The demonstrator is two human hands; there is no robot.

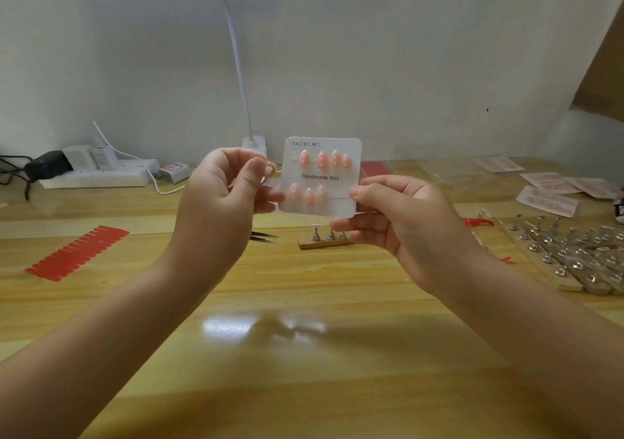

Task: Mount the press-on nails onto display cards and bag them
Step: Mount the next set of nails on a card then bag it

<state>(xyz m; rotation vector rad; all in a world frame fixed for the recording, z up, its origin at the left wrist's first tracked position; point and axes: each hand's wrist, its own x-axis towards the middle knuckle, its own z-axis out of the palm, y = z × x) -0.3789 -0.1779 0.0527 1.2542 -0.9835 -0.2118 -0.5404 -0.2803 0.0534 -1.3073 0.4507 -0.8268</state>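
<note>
Display card (322,177): held upright above the table (304,303), seven pink nails on it.
Right hand (395,215): grip pinches card's lower right corner.
Left hand (229,185): fingers curled beside card's left edge; contents unclear.
Risk: one-corner pinch may let card twist, loosening nails.

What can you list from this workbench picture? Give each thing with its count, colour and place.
display card: one, white, seven pink nails mounted, held up at centre
tweezers: one, dark, table behind left hand
small nail stand: one, wooden, below card
red nail strip: one, table left
power strip: one, white, back left
lamp: one, white, back centre
stand racks: several, wooden, right
bagged cards: several, back right
left hand: pinches card's left edge
right hand: grips card's right corner
</note>
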